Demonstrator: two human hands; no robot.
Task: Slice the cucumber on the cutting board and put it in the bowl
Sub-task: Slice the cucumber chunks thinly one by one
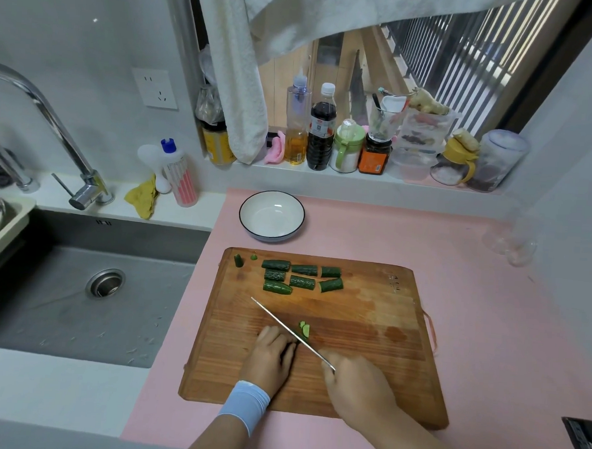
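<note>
Left hand (272, 357) holds the cucumber (304, 330) with curled fingers close beside the cut; the cucumber is firm, probably slippery. Right hand (356, 387) grips the knife (282, 323).

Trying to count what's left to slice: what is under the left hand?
Under the left hand, only a dark green cucumber end shows, against the knife, with thin slices past the blade. The hand covers the rest, so its length cannot be seen.

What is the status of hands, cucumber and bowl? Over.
Left hand pins dark green cucumber piece, right hand grips steel knife. Thin slices beside blade; several chunks wait on wooden cutting board. White dark-rimmed bowl empty. Nothing blocking.
</note>
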